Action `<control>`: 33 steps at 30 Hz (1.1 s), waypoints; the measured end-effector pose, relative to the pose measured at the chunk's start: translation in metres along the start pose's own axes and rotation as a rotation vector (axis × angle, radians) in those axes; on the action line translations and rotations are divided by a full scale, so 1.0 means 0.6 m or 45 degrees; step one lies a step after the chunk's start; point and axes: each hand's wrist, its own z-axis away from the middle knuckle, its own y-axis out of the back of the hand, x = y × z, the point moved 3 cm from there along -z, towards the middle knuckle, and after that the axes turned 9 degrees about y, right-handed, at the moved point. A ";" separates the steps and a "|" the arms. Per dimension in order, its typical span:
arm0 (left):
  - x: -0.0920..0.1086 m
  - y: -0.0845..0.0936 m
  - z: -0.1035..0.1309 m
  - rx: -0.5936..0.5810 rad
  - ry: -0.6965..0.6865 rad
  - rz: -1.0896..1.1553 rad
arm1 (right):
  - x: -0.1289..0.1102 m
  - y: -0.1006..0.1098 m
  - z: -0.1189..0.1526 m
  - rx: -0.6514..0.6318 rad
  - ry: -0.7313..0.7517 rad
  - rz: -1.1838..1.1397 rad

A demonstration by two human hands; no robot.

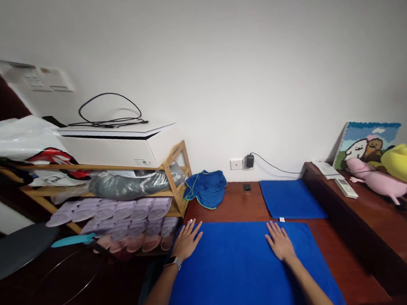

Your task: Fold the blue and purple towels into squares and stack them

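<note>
Brown desk, large blue cloth lying long axis left-right. Left hand flat at its left edge, right hand flat near far edge; neither grips.

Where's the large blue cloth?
The large blue cloth is lower centre-right in the head view, spread on the tabletop, left hand at its far left corner, right hand near its far edge, smaller blue cloth beyond.

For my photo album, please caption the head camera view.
Left hand and right hand rest palm-down on the larger blue cloth on a brown table.
</note>
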 end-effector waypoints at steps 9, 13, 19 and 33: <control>0.005 -0.002 -0.002 0.023 0.019 -0.009 | 0.239 0.003 0.074 0.010 -0.400 0.159; 0.009 0.012 -0.009 -0.064 0.043 -0.023 | 0.228 0.025 0.066 -0.061 -0.433 0.126; 0.100 0.015 0.041 0.100 -0.064 0.124 | 0.090 0.056 0.067 0.278 -0.326 0.010; 0.183 -0.003 0.132 -0.036 -0.231 0.090 | -0.237 -0.024 0.070 0.086 0.243 -0.144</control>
